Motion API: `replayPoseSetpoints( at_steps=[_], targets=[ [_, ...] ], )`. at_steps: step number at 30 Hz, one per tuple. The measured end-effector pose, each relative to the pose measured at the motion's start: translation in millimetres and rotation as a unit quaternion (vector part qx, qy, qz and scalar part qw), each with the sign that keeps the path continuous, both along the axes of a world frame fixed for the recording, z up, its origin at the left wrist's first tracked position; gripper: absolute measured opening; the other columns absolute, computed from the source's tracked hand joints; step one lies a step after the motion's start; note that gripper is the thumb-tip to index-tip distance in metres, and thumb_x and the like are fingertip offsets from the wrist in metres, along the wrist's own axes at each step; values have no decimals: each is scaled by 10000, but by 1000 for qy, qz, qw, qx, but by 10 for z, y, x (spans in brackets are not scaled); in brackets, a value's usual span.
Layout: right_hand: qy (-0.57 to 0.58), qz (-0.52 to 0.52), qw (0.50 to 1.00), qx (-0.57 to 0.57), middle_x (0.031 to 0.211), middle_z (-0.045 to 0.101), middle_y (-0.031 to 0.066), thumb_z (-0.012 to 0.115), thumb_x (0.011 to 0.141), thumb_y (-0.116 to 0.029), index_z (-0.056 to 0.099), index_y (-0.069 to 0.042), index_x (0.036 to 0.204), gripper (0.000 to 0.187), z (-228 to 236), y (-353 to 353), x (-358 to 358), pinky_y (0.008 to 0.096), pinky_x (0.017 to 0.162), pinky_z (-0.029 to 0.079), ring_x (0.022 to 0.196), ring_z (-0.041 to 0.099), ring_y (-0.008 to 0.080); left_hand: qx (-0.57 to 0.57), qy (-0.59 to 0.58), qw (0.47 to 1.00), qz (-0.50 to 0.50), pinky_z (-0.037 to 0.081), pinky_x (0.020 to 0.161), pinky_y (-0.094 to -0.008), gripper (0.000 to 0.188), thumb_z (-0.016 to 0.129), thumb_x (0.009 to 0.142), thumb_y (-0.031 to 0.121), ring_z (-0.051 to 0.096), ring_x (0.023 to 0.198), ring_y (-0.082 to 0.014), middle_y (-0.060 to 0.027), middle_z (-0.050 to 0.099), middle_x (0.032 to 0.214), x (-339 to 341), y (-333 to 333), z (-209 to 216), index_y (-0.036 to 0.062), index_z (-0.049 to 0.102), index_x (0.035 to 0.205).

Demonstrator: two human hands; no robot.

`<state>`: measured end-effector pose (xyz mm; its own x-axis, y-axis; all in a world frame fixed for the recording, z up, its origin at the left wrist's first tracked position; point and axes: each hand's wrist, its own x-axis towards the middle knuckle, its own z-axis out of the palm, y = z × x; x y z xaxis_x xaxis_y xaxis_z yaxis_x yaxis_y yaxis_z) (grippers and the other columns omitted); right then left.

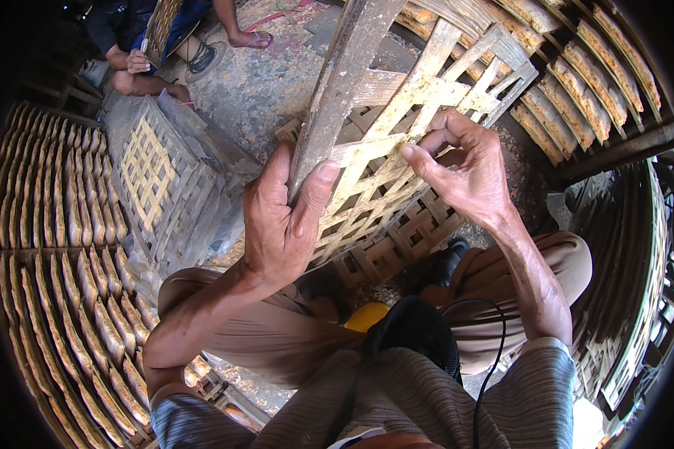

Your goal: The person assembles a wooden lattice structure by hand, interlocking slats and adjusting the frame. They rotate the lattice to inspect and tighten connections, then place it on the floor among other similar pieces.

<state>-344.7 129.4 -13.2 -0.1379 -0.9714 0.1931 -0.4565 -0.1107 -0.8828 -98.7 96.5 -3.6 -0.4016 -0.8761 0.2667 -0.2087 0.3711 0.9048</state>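
closest to me i see my own lap: tan trousers (pixel 502 277) on bent knees, a striped shirt (pixel 442 404), and a black cable (pixel 494 352) running down across it. a black-and-yellow object (pixel 397 322) sits between the knees; i cannot tell what it is.

just above that my left hand (pixel 281 221) is clamped on a long flat bamboo slat (pixel 337 90), thumb pressed against its lower end, fingers wrapped behind. that slat runs up along the left edge of a woven bamboo lattice panel (pixel 404 150), which is held tilted in front of me, above the knees. my right hand (pixel 464 168) is on the lattice too, forefinger and thumb pinched on one of its thin strips near the middle. the two hands are apart, one on each side of the panel.

beyond it, another lattice panel (pixel 153 179) lies on the gritty ground (pixel 262 82). racks of stacked panels (pixel 60 247) curve round on the left, more (pixel 584 82) upper right.

farthest off, upper left, another person (pixel 138 45) crouches with a hand on similar work.
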Motion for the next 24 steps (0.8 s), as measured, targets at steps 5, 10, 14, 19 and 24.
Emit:
replayPoseSetpoints(
  at_steps=[5,10,14,19,24],
  targets=[
    [-55,9,998,32,706,729,59,763,926,-173,647,-28,821,213,-32,-24,-20,298,615,541,661,649,77,5,12,1000,-5,408,598,-221,236,555,1088,209,473,674,-46,16,544,820,8,-5,-23,7,603,1200],
    [-58,8,997,46,648,692,38,738,920,-130,606,-50,768,217,-11,-17,-13,279,608,529,638,623,59,-2,-5,1000,-4,411,596,-222,215,558,1085,206,477,676,-44,17,547,815,11,15,6,12,612,1161],
    [-35,-21,999,8,615,656,21,761,859,-114,572,-61,715,243,-142,-19,-45,273,606,521,618,603,52,-14,-4,1000,-12,412,587,-224,208,565,1081,210,479,666,-43,20,546,798,-31,39,7,13,614,1123],
    [-21,-85,996,-4,591,626,19,751,782,-78,526,-68,676,249,-120,23,82,278,589,511,589,570,52,-31,-18,999,-10,414,566,-219,201,572,1076,197,486,643,-40,21,551,784,-40,85,-4,10,612,1140],
    [-59,-88,994,-14,593,584,-3,712,787,-50,521,-63,692,214,-176,22,102,253,558,454,583,501,31,-16,-10,1000,-6,432,571,-246,179,593,1062,172,506,639,-64,-12,572,765,-46,104,-14,2,602,1116]
  ],
)
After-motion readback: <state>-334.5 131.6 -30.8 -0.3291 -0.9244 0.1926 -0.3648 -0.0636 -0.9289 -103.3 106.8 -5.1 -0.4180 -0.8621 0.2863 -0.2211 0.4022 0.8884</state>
